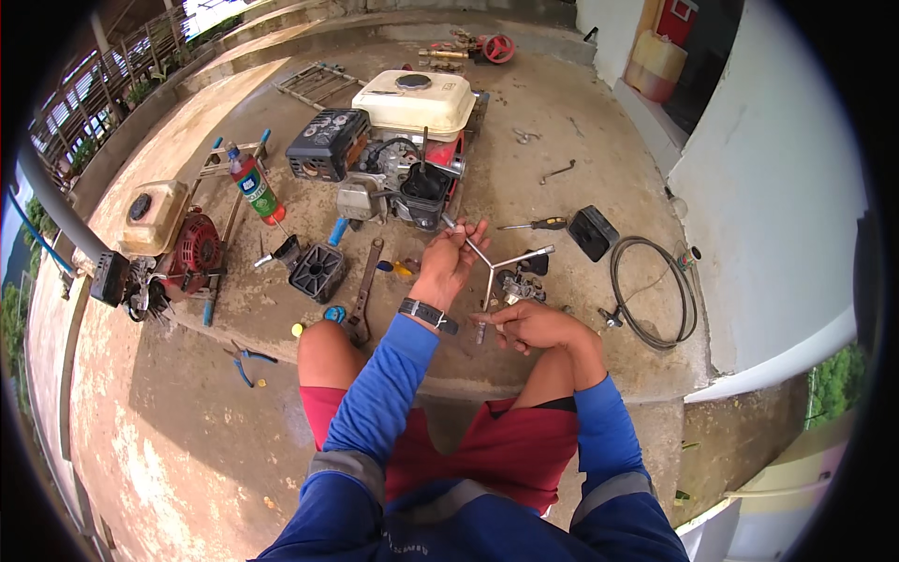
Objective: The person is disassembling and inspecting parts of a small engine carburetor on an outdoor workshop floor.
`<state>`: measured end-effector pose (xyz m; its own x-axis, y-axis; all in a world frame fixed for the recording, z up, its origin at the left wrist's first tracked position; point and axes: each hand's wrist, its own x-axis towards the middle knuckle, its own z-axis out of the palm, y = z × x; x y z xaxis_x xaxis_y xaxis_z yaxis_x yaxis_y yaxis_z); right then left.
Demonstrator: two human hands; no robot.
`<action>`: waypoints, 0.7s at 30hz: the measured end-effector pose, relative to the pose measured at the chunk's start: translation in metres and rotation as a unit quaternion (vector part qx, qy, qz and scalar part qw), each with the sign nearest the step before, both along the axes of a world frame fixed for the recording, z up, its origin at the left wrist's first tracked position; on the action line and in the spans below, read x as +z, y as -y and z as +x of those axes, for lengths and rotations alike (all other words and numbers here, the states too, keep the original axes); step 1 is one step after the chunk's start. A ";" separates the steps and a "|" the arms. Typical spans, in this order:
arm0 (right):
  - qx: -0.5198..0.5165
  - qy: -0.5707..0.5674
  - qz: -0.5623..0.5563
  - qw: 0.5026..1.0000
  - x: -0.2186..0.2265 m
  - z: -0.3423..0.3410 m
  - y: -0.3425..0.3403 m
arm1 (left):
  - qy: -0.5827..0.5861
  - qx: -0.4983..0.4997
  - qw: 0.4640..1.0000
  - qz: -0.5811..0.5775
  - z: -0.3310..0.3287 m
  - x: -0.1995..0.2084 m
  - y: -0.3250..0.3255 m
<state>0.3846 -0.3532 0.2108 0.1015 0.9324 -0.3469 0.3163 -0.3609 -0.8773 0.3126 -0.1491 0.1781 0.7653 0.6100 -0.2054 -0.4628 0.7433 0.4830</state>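
A silver three-way Y socket wrench (pixel 492 266) is between my hands. One of its arms reaches the lower right side of the generator engine (pixel 419 192), where my left hand (pixel 448 255) is closed around it near the socket end. My right hand (pixel 538 326) is at the arm pointing toward me, its fingers partly curled with the index finger against that arm. The third arm points right, above a small metal carburetor (pixel 521 287) on the concrete. Whether the socket sits on a bolt is hidden by my left fingers.
A cream fuel tank (pixel 417 101) tops the generator. Around me lie a screwdriver (pixel 534 225), a black open box-shaped cover (pixel 592 233), a coiled black cable (pixel 691 300), an adjustable wrench (pixel 364 290), pliers (pixel 245 363) and a bottle of red liquid (pixel 255 187). A second engine (pixel 195 245) stands left.
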 end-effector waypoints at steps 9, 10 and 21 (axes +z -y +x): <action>-0.190 -0.154 0.165 0.956 0.008 -0.014 0.006 | 0.015 0.001 1.000 -0.007 0.000 -0.002 -0.003; -0.011 -0.018 0.156 0.988 -0.011 -0.005 0.012 | 0.006 -0.011 1.000 0.002 -0.001 -0.003 -0.001; -0.323 0.140 0.192 0.916 -0.061 -0.040 0.005 | 0.014 0.001 1.000 0.027 -0.035 -0.004 0.015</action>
<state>0.3448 -0.3585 0.1496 0.7098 0.6945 0.1174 0.3771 -0.2339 -0.8961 0.2773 -0.1644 0.1737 0.7690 0.6213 -0.1502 -0.4783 0.7152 0.5097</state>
